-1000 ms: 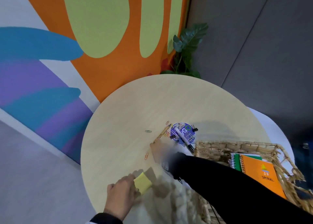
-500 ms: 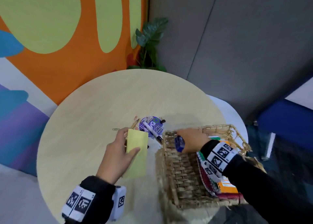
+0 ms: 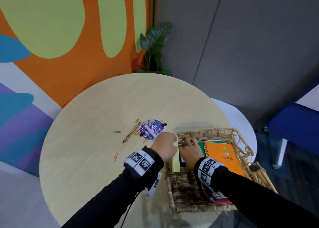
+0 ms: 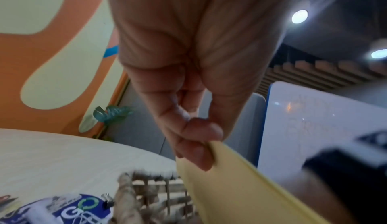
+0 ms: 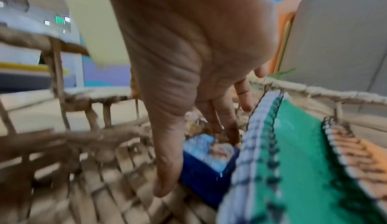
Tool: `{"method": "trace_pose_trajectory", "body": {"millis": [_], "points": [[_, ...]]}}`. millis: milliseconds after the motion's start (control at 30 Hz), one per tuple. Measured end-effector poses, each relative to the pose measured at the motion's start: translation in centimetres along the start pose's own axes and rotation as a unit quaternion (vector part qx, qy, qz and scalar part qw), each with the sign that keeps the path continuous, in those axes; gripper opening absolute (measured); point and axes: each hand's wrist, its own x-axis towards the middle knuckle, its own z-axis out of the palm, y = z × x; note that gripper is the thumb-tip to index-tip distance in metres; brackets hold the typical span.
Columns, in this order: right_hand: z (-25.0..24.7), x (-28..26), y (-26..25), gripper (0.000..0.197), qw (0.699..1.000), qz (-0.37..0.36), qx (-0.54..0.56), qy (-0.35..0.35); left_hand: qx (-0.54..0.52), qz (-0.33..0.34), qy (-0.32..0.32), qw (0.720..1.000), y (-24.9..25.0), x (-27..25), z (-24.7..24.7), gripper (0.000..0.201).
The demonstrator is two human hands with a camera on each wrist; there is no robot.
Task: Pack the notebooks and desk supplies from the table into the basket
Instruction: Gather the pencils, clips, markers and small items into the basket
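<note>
Yellow pad [image 3: 175, 160], orange notebook [image 3: 224, 157], blue box [image 5: 206, 159]

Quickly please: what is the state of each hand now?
Left hand: pinches the yellow pad.
Right hand: open, fingers straight inside the basket, holding nothing.

A yellow sticky-note pad [image 3: 175, 160] is pinched at its top edge by the left hand [image 3: 164, 147] and hangs over the left rim of the wicker basket [image 3: 183, 189]. A small blue box [image 5: 206, 156] is seen on the basket floor under the right hand [image 3: 189, 151], with orange [image 3: 222, 157] and green [image 5: 297, 144] spiral notebooks stacked just right of that hand. Beyond the left hand, a pencil [image 3: 131, 132], a round blue tin [image 3: 152, 129] and loose paper clips [image 3: 116, 157] are left on the table.
</note>
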Motion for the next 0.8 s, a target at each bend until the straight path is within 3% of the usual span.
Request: {"method": "trace_pose_trajectory", "body": {"millis": [100, 233, 367, 467, 533, 633, 733, 800], "points": [[-0.7, -1.7, 1.5, 0.065, 0.997, 0.018, 0.059, 0.049, 0.075, -0.023, -0.070, 0.994, 1.3, 1.4, 1.4, 0.027], [-1.3, -4.1, 3.6, 0.055, 0.982, 0.044, 0.145, 0.117, 0.161, -0.045, -0.144, 0.975, 2.1, 2.8, 3.2, 0.024], [-1.1, -5.1, 3.9, 0.051, 0.983, 0.058, 0.157, 0.081, 0.219, -0.054, -0.199, 0.954, 1.9, 3.6, 4.6, 0.028], [-0.6, -5.4, 3.7, 0.040, 0.983, 0.055, 0.169, 0.045, 0.231, -0.047, -0.201, 0.951, 2.1, 3.6, 4.1, 0.026], [-0.7, -5.3, 4.0, 0.035, 0.977, 0.060, 0.203, 0.039, 0.186, -0.036, -0.158, 0.969, 1.7, 3.6, 3.0, 0.025], [-2.8, -4.3, 5.1, 0.031, 0.945, 0.066, 0.304, 0.096, 0.036, -0.013, -0.033, 0.999, -0.7, 2.9, 0.7, 0.029], [-7.6, -1.9, 5.6, 0.024, 0.891, 0.047, 0.425, 0.153, -0.074, -0.018, 0.067, 0.995, -4.8, 1.8, -1.0, 0.026], [-11.2, 0.5, 5.1, 0.019, 0.867, 0.026, 0.470, 0.165, -0.082, -0.053, 0.099, 0.990, -8.1, 1.5, -1.4, 0.019]]}}
